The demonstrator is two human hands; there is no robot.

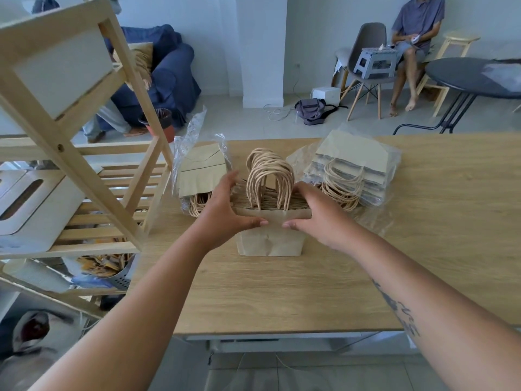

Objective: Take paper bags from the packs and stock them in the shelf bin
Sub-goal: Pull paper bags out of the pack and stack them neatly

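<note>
A thick stack of brown paper bags [270, 241] stands upright on the wooden table [423, 249], its twisted paper handles [269, 176] arching up. My left hand [225, 210] grips the stack's left side, thumb across the front. My right hand [318, 218] grips its right side the same way. An opened plastic pack of bags [201, 176] lies just left of the stack. A second pack of bags [355, 170], wrapped in clear plastic, lies to the right. White shelf bins [36, 204] sit on the wooden shelf unit [93, 221] at the left.
The shelf unit's slanted wooden frame [132, 80] rises close to the table's left edge. A lower shelf holds a grey basket [118, 277] of items. Behind the table are a round dark table [473, 77], chairs and a seated person [414, 38].
</note>
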